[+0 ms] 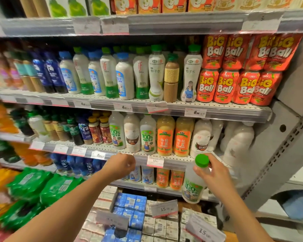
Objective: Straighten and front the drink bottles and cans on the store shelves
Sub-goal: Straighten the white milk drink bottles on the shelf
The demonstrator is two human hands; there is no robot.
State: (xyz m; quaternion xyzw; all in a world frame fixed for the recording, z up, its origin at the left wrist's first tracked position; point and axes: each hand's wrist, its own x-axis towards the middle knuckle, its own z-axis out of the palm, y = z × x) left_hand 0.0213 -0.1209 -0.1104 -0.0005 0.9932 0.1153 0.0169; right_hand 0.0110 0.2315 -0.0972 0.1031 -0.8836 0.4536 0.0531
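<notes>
A tall, clear plastic bottle of pale cloudy drink with a green screw cap and a green "100%" label (193,182) is held out in front of the shelving, off any shelf, just below and to the right of the row of matching bottles (148,135) on the perforated white metal shelf (166,158). It is gripped by the right hand (215,172) at the neck, the thumb and fingers curled round just under the cap, and it hangs slightly tilted. The left hand (122,165) is seen near the shelf edge, knuckles up and fingers curled under; nothing is seen held in it.

The bottle appears full, so it is judged fairly heavy for a neck hold, with smooth, somewhat slippery, slightly yielding walls. A firmer hold would be offered by the labelled body, with the label turned forward when the bottle is set down.
</notes>
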